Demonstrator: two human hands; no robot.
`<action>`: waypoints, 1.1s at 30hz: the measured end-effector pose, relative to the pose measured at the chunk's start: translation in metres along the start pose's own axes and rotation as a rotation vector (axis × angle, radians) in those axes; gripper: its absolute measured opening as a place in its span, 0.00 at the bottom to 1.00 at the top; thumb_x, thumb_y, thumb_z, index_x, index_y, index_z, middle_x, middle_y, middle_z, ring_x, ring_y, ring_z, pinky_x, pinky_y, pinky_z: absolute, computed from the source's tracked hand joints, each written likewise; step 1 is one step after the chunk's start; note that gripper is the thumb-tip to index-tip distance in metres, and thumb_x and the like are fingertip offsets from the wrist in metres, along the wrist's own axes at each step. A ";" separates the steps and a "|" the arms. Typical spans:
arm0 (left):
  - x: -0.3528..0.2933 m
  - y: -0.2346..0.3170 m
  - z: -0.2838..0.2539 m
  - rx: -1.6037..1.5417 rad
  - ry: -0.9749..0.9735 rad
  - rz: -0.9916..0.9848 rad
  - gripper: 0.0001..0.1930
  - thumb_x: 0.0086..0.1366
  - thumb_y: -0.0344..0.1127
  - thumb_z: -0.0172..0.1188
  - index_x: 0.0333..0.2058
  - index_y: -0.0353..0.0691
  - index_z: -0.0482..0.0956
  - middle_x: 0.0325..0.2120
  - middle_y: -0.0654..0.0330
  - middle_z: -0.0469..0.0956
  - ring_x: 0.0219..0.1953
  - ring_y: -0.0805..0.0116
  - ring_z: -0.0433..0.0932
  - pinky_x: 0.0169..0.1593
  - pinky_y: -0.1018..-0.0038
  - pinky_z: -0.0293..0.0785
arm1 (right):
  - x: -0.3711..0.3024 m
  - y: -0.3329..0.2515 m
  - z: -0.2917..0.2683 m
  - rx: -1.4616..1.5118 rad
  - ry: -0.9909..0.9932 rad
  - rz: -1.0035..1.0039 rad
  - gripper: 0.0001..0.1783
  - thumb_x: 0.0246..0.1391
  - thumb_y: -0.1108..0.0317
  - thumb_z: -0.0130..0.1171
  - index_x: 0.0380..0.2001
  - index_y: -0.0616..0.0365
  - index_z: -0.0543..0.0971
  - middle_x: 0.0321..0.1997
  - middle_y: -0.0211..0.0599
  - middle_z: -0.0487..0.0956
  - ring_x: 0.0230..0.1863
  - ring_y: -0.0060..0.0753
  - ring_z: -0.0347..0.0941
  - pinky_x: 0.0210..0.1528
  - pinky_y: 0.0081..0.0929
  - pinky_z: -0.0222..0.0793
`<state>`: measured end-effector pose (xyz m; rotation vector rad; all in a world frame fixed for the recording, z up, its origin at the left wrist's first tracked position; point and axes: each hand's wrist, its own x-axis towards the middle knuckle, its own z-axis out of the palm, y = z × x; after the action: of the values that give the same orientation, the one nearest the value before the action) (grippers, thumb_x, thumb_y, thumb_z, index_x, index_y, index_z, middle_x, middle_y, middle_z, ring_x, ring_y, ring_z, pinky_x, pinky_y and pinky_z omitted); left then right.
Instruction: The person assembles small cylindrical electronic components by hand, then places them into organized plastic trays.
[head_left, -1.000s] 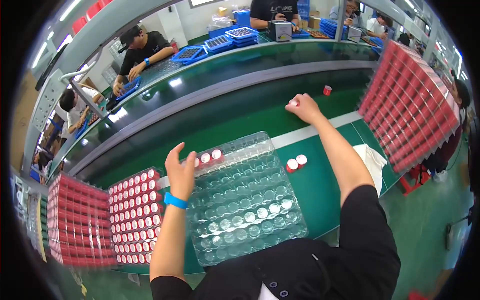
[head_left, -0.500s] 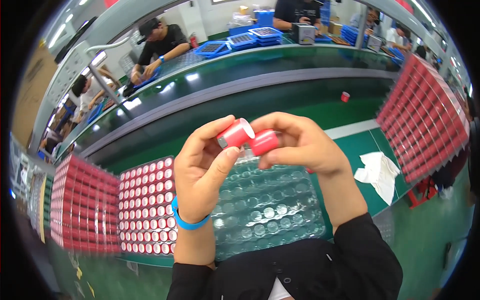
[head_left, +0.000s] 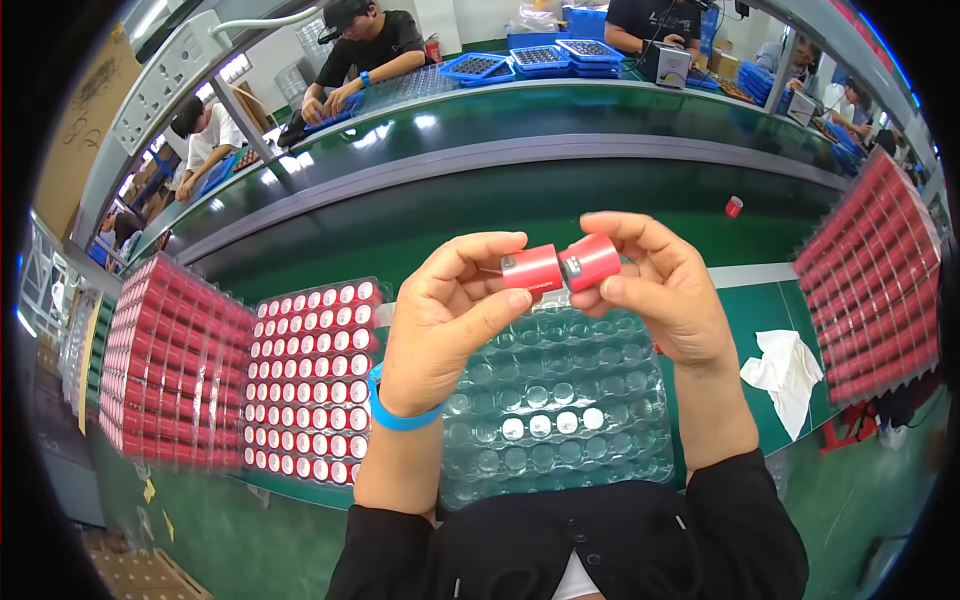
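My left hand (head_left: 440, 310) pinches a short red cylinder (head_left: 532, 268) with a dark grey label patch, lying sideways between thumb and fingers. My right hand (head_left: 672, 295) grips a second red cylinder (head_left: 597, 262), slightly tilted, which also bears a grey patch. Their facing ends come together or nearly so; whether they touch I cannot tell. Below both hands lies a clear plastic tray (head_left: 570, 380) with rows of round pockets. To its left, another clear tray holds rows of upright red cylinders (head_left: 315, 375) with white tops.
Tall stacks of trays packed with red cylinders stand at the left (head_left: 175, 370) and right (head_left: 870, 290). A white cloth (head_left: 787, 372) lies right of my right forearm. One loose red cylinder (head_left: 734, 206) is on the green surface beyond. Co-workers sit across, beside blue trays (head_left: 540, 60).
The cylinder in my left hand has turned, so its white end no longer faces me. The right one has turned too, showing its grey patch. The whole view has shifted slightly.
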<state>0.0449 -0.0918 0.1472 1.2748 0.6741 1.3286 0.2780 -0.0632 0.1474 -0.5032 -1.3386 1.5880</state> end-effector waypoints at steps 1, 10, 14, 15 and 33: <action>0.002 -0.004 0.003 -0.007 0.013 0.056 0.21 0.63 0.23 0.66 0.55 0.31 0.74 0.47 0.55 0.79 0.47 0.70 0.79 0.51 0.74 0.79 | 0.001 0.002 -0.001 -0.041 0.034 -0.038 0.25 0.58 0.74 0.65 0.58 0.66 0.73 0.52 0.45 0.79 0.46 0.30 0.81 0.47 0.27 0.80; 0.004 -0.006 0.009 -0.012 0.038 0.035 0.22 0.62 0.22 0.67 0.55 0.31 0.75 0.49 0.53 0.79 0.49 0.69 0.80 0.52 0.74 0.78 | -0.002 0.005 0.003 -0.104 0.101 -0.108 0.27 0.58 0.78 0.63 0.60 0.68 0.71 0.52 0.43 0.78 0.50 0.31 0.81 0.49 0.23 0.78; 0.002 -0.009 0.003 0.008 0.035 0.053 0.23 0.62 0.22 0.66 0.56 0.30 0.74 0.49 0.53 0.79 0.50 0.69 0.80 0.51 0.75 0.78 | -0.002 0.009 0.009 -0.144 0.129 -0.172 0.28 0.57 0.79 0.63 0.61 0.68 0.71 0.51 0.44 0.79 0.50 0.31 0.80 0.49 0.22 0.77; 0.003 -0.010 0.004 0.014 0.038 0.075 0.24 0.62 0.21 0.66 0.57 0.30 0.73 0.50 0.52 0.79 0.50 0.69 0.80 0.51 0.75 0.78 | -0.003 0.008 0.008 -0.147 0.131 -0.173 0.28 0.57 0.79 0.63 0.61 0.68 0.71 0.51 0.44 0.79 0.50 0.31 0.80 0.49 0.22 0.77; 0.006 -0.019 0.002 0.148 0.065 0.066 0.20 0.70 0.33 0.60 0.59 0.35 0.73 0.39 0.55 0.81 0.35 0.73 0.81 0.40 0.78 0.81 | 0.003 0.020 0.005 -0.311 0.194 -0.199 0.17 0.63 0.68 0.61 0.52 0.65 0.77 0.36 0.36 0.81 0.36 0.22 0.80 0.38 0.20 0.80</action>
<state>0.0540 -0.0825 0.1314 1.3868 0.7946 1.3998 0.2646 -0.0614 0.1315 -0.6720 -1.4437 1.1451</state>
